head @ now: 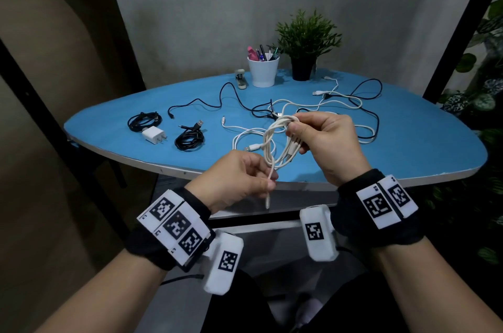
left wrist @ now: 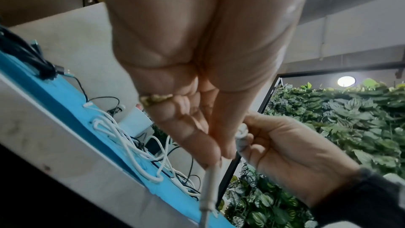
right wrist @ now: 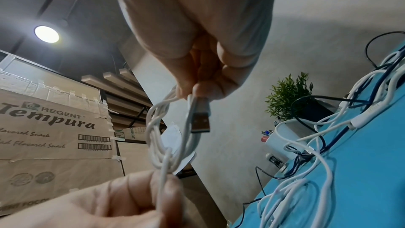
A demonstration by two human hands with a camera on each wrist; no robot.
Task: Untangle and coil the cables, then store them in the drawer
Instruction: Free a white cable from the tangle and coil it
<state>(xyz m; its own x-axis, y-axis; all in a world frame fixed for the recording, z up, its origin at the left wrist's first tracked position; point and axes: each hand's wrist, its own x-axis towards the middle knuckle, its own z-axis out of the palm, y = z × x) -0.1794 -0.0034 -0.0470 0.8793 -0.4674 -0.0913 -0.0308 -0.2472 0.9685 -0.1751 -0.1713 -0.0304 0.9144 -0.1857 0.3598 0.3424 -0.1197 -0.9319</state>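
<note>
**Bystander items logged from my remote station**

I count, on the blue tabletop (head: 408, 142): a white cup (head: 263, 71) holding pens, upright at the far edge; a small green potted plant (head: 306, 44) in a black pot just right of the cup; a stapler (head: 241, 79) just left of the cup; a white wall charger (head: 153, 135) lying near the left end. Off the table I note a taped cardboard box (right wrist: 54, 127) printed "Regent Tempura", a round ceiling lamp (right wrist: 46, 34), lit, and a wall of green foliage (left wrist: 339, 127) behind a black metal frame (left wrist: 269, 96).
</note>
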